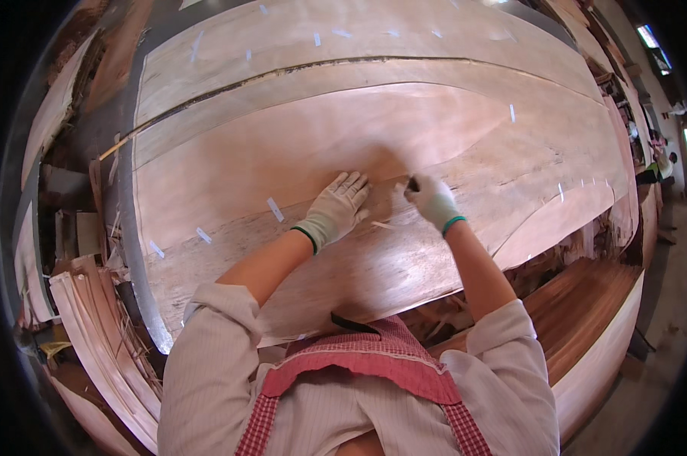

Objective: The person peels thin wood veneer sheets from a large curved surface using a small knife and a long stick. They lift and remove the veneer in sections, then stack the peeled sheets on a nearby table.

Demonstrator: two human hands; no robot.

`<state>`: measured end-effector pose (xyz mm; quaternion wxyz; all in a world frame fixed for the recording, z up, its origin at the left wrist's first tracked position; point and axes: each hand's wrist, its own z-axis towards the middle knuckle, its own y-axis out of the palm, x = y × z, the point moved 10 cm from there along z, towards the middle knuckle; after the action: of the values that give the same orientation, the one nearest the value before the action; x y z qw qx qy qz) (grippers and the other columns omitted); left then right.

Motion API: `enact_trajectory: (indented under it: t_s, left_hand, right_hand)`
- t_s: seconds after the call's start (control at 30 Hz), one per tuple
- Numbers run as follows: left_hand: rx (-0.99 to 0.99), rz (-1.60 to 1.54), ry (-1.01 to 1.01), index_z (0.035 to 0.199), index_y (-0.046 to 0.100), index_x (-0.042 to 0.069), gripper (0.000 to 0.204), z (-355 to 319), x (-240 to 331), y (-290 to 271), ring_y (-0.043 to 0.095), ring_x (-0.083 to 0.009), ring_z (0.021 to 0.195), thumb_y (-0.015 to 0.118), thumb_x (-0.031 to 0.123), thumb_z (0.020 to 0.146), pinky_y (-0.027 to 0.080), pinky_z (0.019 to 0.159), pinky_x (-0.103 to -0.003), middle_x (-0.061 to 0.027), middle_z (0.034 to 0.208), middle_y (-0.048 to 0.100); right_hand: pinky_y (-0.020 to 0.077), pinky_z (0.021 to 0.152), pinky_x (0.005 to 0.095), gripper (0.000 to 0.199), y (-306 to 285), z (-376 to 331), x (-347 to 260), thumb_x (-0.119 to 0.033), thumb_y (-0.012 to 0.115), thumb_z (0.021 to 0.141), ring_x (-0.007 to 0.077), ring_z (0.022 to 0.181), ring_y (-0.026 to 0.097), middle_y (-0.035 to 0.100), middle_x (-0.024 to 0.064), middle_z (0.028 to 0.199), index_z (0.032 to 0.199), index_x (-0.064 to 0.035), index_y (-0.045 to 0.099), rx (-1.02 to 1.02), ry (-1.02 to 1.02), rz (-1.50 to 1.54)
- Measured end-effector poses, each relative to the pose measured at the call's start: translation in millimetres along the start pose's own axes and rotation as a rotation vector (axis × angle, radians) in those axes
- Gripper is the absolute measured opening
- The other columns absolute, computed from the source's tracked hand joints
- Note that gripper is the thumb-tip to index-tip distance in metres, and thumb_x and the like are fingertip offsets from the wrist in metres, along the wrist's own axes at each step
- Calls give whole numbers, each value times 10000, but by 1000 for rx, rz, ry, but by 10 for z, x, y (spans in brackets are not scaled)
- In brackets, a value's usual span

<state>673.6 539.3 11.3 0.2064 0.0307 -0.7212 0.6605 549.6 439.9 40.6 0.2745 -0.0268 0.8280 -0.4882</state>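
Pressing my left hand flat, fingers spread, on the big veneer sheet lying across the bench, so it is not sliding or lifting; my right hand is pinching a small dark tool closed, working beside a split; white tape strips are bridging other cracks nearby.

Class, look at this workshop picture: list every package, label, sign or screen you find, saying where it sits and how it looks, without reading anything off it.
No packages, signs or screens show.
Nearest to labels: small white tape strips stuck on the wood veneer sheet, left of the gloved left hand.
More white strips dot the far sheet.
One strip sits beyond the right hand.
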Motion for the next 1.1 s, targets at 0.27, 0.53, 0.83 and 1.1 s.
enact_trajectory:
  t_s: [0.27,0.53,0.83,1.1]
  left_hand:
    - [403,-1618,-419,1175,554,18,246,-837,-70,-830,571,-105,943,565,99,943,462,869,-249,-38,1050,607]
    - [986,-1231,-868,961,594,17,120,-2754,-1743,-1066,575,-71,782,578,132,931,462,685,-246,-5,838,625]
    - [876,-297,-980,909,574,5,176,-3647,-3899,-1320,600,-363,768,617,167,858,459,676,-440,-174,809,632]
    - [871,-122,-919,911,589,64,162,-3165,-4800,-1840,557,-354,946,647,177,811,429,815,-461,-130,971,611]
  right_hand:
    - [502,706,401,201,-262,-678,-1524,-145,669,793,351,846,619,656,131,878,956,-60,589,91,-501,310]
    - [465,581,305,171,1484,-329,-2699,-160,674,845,192,640,596,628,104,713,857,-19,578,-223,-382,571]
    - [457,534,302,171,2685,219,-3994,-143,594,863,143,551,586,622,79,664,803,16,580,-399,-226,511]
    - [463,525,279,191,2840,861,-4534,-146,596,884,131,547,565,644,76,738,858,43,594,-383,57,867]
